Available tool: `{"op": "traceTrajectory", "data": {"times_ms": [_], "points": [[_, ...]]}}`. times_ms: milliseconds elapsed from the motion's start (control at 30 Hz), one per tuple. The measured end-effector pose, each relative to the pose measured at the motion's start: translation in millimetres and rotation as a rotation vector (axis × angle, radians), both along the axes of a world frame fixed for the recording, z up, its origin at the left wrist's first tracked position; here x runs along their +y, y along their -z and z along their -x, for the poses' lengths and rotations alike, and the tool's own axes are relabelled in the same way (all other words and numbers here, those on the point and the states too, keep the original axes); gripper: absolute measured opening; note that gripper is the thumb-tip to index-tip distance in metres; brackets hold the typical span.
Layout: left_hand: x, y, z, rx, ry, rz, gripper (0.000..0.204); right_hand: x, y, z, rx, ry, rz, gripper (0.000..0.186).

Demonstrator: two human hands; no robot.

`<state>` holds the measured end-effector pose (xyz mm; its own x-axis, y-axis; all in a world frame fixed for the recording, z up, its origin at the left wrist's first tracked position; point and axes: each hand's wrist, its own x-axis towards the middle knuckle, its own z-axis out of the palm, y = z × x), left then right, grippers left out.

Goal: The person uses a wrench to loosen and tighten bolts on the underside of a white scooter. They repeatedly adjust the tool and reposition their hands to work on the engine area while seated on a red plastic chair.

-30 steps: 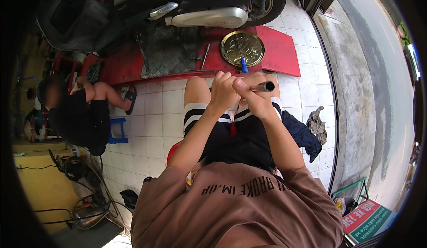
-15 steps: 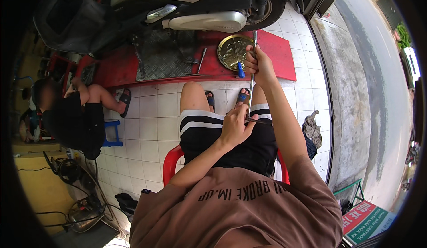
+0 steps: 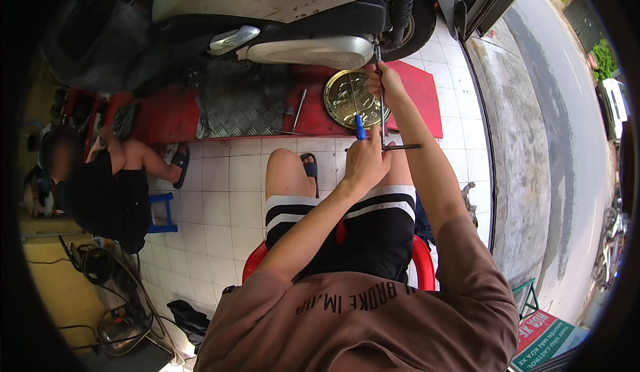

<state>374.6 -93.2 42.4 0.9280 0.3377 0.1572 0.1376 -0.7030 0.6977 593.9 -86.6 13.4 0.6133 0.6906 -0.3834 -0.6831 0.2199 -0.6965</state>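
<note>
My right hand is closed around the shaft of a long T-handle wrench, close to its far end. That end reaches the underside of the scooter, next to the rear wheel; whether it sits on a bolt is hidden. At the near end my left hand grips the crossbar, one finger stretched along the shaft. Just left of the shaft lies a blue-handled screwdriver, across a round gold tray with an embossed bottom.
The tray rests on a red platform under the scooter. Left of it lie a metal tool and a patterned metal plate. A person sits at far left by a blue stool. I sit on a red chair.
Both hands have moved forward with the wrench, bringing its far end up to the scooter. The crossbar has gone from above my lap to the platform's near edge.
</note>
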Motion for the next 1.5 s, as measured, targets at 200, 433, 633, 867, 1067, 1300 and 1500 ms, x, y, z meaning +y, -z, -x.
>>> {"op": "traceTrajectory", "data": {"times_ms": [200, 433, 633, 867, 1067, 1300, 1500], "points": [[3, 9, -9, -0.01, 0.004, 0.051, 0.043, 7, -3, -4, -0.006, -0.04, -0.061, 0.032], [6, 1, -10, -0.018, -0.004, -0.005, 0.035, 11, -3, -8, -0.021, -0.013, -0.047, 0.029], [4, 3, -17, -0.025, -0.002, 0.046, 0.032, 14, -3, -9, -0.105, 0.043, 0.027, 0.028], [5, 7, -16, -0.002, 0.001, 0.097, 0.032, 19, -13, 1, -0.237, 0.094, 0.24, 0.031], [3, 8, -18, 0.019, 0.034, 0.098, 0.039, 20, -15, 0, -0.26, 0.126, 0.311, 0.03], [9, 3, -19, 0.028, 0.032, 0.073, 0.029, 19, -9, -4, -0.203, 0.106, 0.21, 0.031], [8, 4, -22, 0.004, 0.02, 0.121, 0.028, 17, 3, -11, -0.088, 0.045, -0.029, 0.032]]}}
